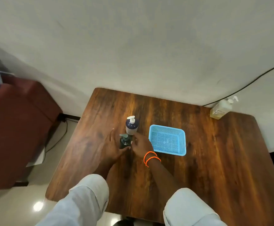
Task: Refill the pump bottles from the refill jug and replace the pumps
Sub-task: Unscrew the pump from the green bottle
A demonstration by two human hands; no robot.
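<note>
**Both hands close around the small green pump bottle**

Right now the dark green pump bottle [124,141] stands upright near the middle of the table [214,152], its long axis vertical, and it sits directly between the two hands. The left hand [112,145] lies against its left side with the thumb curling under the base side and the fingers reaching forward, seemingly cupping the body. The right hand [141,145], with orange bands at the wrist, touches its right side; whether those fingers actually pinch the bottle I cannot tell. Both are equally near.

Just behind it stands the taller navy bottle [131,126] with a white pump. A blue basket [168,140] lies to the right, and a clear bottle of yellowish liquid [221,108] stands at the far right corner. Unscrewing the green pump looks like the step in hand.
</note>
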